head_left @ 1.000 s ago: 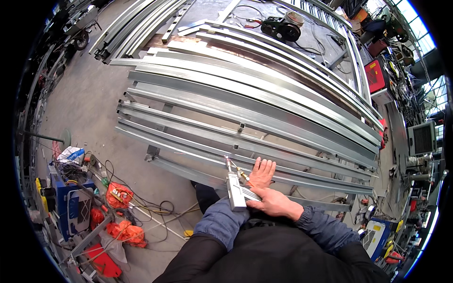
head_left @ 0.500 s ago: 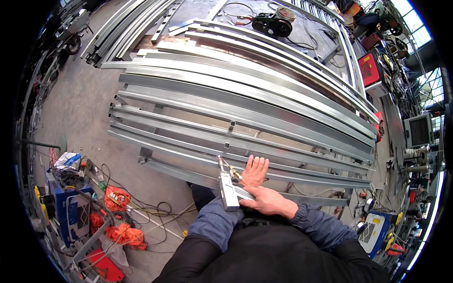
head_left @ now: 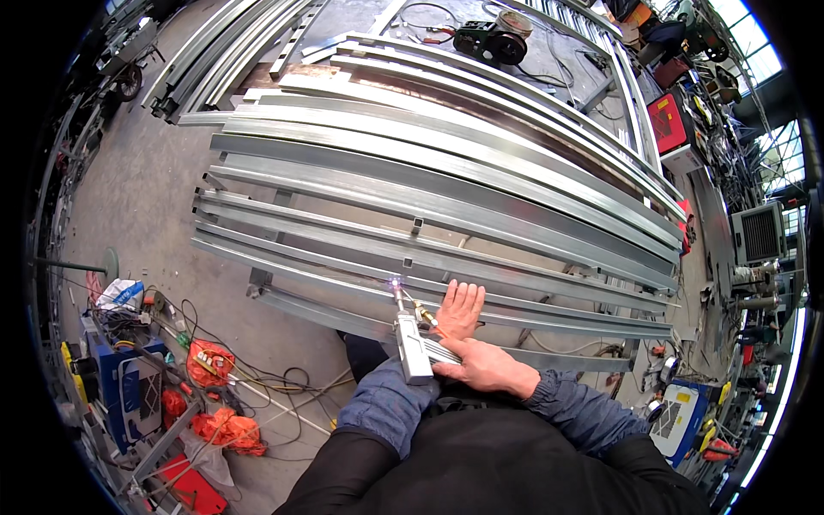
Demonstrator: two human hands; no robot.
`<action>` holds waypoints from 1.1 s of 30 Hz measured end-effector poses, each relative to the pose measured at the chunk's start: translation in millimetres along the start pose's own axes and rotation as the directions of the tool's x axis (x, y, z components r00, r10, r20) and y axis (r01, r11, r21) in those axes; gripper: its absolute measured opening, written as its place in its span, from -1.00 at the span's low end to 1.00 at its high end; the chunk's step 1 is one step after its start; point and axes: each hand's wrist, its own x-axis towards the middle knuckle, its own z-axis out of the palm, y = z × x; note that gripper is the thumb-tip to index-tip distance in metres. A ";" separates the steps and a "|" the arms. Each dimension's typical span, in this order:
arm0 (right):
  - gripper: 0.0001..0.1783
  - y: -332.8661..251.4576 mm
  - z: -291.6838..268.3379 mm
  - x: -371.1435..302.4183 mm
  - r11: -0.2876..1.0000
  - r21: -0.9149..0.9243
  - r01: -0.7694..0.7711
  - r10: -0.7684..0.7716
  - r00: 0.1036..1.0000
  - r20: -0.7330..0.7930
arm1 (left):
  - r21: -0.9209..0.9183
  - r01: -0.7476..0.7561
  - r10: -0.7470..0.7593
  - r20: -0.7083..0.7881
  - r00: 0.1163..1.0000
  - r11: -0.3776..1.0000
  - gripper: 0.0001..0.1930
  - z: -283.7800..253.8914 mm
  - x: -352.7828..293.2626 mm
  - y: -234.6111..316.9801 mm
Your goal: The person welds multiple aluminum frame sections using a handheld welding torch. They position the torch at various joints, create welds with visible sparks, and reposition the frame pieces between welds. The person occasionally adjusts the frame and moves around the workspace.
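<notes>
My right hand (head_left: 498,367) is closed around the handle of a silver-grey welding torch (head_left: 415,350), which points away from me. At its nozzle a small purple-white glow (head_left: 395,282) shines against a long galvanized steel profile (head_left: 283,257) that runs from left to right. A brass fitting (head_left: 424,313) sits on the torch's right side. My left hand (head_left: 462,309) lies just beyond the right one, fingers stretched out flat toward the same profile. Its wrist passes beneath the torch and is partly hidden. Two small square tube ends (head_left: 408,263) show on the neighbouring profiles.
More long steel profiles (head_left: 446,163) lie side by side beyond. To the left are a blue machine (head_left: 129,386), orange bags (head_left: 230,429) and tangled cables (head_left: 296,378) on the floor. A blue-white machine (head_left: 682,421) stands at the right, a red one (head_left: 669,120) farther back.
The glow at the torch's nozzle has grown clearly brighter. Both hands keep the same grip and pose; the whole view has shifted a little.
</notes>
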 end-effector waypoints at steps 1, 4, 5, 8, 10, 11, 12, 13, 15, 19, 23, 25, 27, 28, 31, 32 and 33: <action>-0.22 1.0 0.9 0.5 1.000 -0.003 -0.001 0.001 1.000 0.001 | -0.007 0.001 -0.001 -0.004 1.000 1.000 -0.22 0.2 0.0 0.0; -0.22 0.5 0.1 -0.5 1.000 -0.002 -0.010 0.010 1.000 0.004 | -0.023 0.001 -0.001 -0.002 1.000 1.000 -0.21 -1.8 -0.2 -0.1; -0.22 0.2 -0.3 -0.9 1.000 0.000 -0.013 0.013 1.000 0.006 | -0.027 0.000 0.000 0.001 1.000 1.000 -0.21 -2.9 0.0 -0.1; -0.21 1.7 1.6 -0.5 1.000 -0.004 -0.024 0.024 1.000 0.004 | 0.008 -0.005 0.005 -0.008 1.000 1.000 -0.20 -2.5 0.4 0.6; -0.20 6.7 5.1 0.7 1.000 0.001 -0.007 0.007 1.000 -0.007 | 0.021 -0.006 0.006 -0.003 1.000 1.000 -0.20 -3.6 0.6 0.5; -0.20 9.1 6.3 1.0 1.000 0.003 0.002 -0.002 1.000 -0.013 | 0.028 -0.007 0.007 -0.001 1.000 1.000 -0.20 -4.2 0.8 0.6; -0.19 10.7 7.1 1.3 1.000 0.003 0.002 -0.002 1.000 -0.015 | 0.021 -0.006 0.006 0.000 1.000 1.000 -0.20 -5.2 1.3 1.1; -0.19 12.0 7.6 1.4 1.000 0.003 0.002 -0.002 1.000 -0.016 | 0.015 -0.005 0.005 0.000 1.000 1.000 -0.20 -6.3 1.8 1.6; -0.19 12.1 7.3 1.0 1.000 0.002 -0.002 0.002 1.000 -0.015 | 0.007 -0.002 0.002 -0.002 1.000 1.000 -0.20 -5.5 1.6 1.7; -0.19 8.9 3.8 -1.4 1.000 -0.003 -0.021 0.021 1.000 -0.003 | -0.008 0.001 -0.001 -0.016 1.000 1.000 -0.18 -1.6 0.3 1.0; -0.20 12.0 5.4 -1.4 1.000 0.011 -0.015 0.015 1.000 -0.004 | -0.025 0.000 0.000 -0.016 1.000 1.000 -0.14 -5.2 0.9 1.0; -0.20 10.5 4.4 -2.8 1.000 0.009 -0.020 0.020 1.000 -0.005 | 0.012 -0.013 0.013 -0.016 1.000 1.000 -0.11 -0.1 -1.1 -1.3; -0.20 10.3 3.7 -3.3 1.000 0.008 -0.024 0.024 1.000 -0.001 | 0.017 -0.014 0.014 -0.019 1.000 1.000 -0.09 0.1 -1.5 -1.1; -0.20 10.8 3.6 -3.1 1.000 0.009 -0.025 0.025 1.000 0.003 | 0.003 -0.009 0.009 -0.022 1.000 1.000 -0.09 -2.2 -0.9 0.3; -0.20 15.6 6.5 -1.9 1.000 0.006 -0.017 0.017 1.000 0.001 | -0.008 -0.004 0.004 -0.024 1.000 1.000 -0.10 -5.7 0.7 1.2; -0.20 17.2 7.5 -1.6 1.000 0.004 -0.013 0.013 1.000 -0.003 | -0.007 -0.004 0.004 -0.023 1.000 1.000 -0.10 -6.3 0.9 1.1; -0.20 17.1 7.2 -2.1 1.000 0.007 -0.017 0.017 1.000 -0.001 | -0.004 -0.006 0.006 -0.022 1.000 1.000 -0.10 -7.2 1.4 1.1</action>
